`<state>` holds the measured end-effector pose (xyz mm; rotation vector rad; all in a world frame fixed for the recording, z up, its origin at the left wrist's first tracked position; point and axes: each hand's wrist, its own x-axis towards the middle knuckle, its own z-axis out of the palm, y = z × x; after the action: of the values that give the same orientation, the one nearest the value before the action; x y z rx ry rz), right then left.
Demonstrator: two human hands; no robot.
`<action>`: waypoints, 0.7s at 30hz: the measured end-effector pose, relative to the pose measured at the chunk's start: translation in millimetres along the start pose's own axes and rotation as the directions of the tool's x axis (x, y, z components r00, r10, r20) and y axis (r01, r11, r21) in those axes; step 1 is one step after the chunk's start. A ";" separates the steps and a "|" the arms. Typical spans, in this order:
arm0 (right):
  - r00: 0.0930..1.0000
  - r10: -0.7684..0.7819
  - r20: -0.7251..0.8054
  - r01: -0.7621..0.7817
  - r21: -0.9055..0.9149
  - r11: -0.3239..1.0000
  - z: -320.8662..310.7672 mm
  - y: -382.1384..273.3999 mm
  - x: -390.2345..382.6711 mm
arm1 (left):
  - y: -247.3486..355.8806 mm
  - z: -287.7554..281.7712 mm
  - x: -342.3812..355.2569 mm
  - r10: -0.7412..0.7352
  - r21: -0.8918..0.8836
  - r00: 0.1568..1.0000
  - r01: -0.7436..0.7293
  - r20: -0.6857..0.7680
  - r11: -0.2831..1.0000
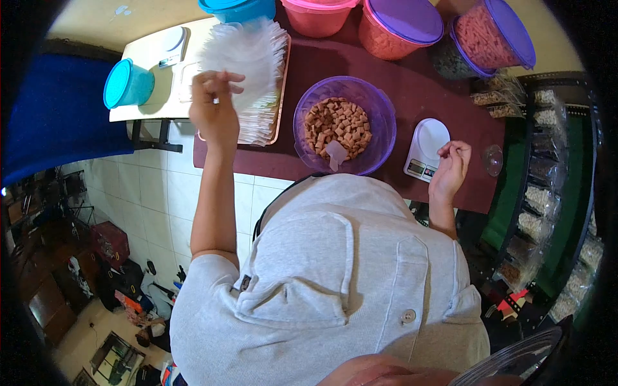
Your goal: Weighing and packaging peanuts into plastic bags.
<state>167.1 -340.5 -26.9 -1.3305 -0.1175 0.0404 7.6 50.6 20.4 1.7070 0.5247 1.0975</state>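
My left hand (215,112) is raised over a stack of clear plastic bags (261,119) in a shallow tray. Its fingers are closed on a thin clear plastic bag (241,58), which looks smeared by motion. My right hand (450,168) hovers at the right edge of a white kitchen scale (426,145), fingers loosely curled and holding nothing visible. Between the hands stands a translucent purple bowl (383,132) of brown pillow-shaped snack pieces (347,125). A pale translucent scoop (335,154) rests on the pieces at the near side.
Pink, blue and purple-lidded tubs (402,26) line the far edge of the maroon table (270,161). On a cream side table at left are a turquoise tub (132,83) and another white scale (172,45). Racks of packed bags (537,193) stand right, near a clear round lid (492,159).
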 end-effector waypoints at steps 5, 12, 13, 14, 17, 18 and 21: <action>0.853 -0.002 0.521 0.046 -0.071 0.996 87.5 -49.6 -19.9 | 64.6 37.9 -17.5 -0.182 -0.348 0.957 0.254 0.226 0.902; 0.812 -0.081 0.578 0.076 0.033 0.997 141.7 -70.2 -14.7 | 80.0 50.4 -43.2 -0.089 0.013 0.885 0.093 0.457 0.996; 0.842 -0.099 0.531 0.114 0.004 0.993 143.6 -73.1 -12.9 | 74.9 47.8 -44.1 -0.044 0.077 0.872 0.007 0.488 0.997; 0.847 -0.099 0.522 0.114 0.003 0.993 140.7 -75.4 -9.1 | 72.4 46.6 -44.4 -0.002 0.137 0.854 -0.081 0.521 0.987; 0.780 0.113 0.616 0.060 -0.253 0.966 133.9 -83.1 -3.8 | 78.2 48.0 -40.5 -0.110 0.043 0.800 0.104 0.590 0.994; 0.783 0.114 0.611 0.058 -0.255 0.965 132.9 -79.8 -2.9 | 79.0 48.1 -37.9 -0.110 0.042 0.797 0.106 0.594 0.993; 0.928 0.138 0.345 -0.095 -0.140 0.986 128.4 -56.6 12.6 | 74.5 51.8 -29.7 -0.189 0.071 0.641 0.206 0.744 0.976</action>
<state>163.5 -228.7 58.7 -1.4400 -0.3510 0.3813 26.4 -28.6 70.3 1.8469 0.1494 0.1615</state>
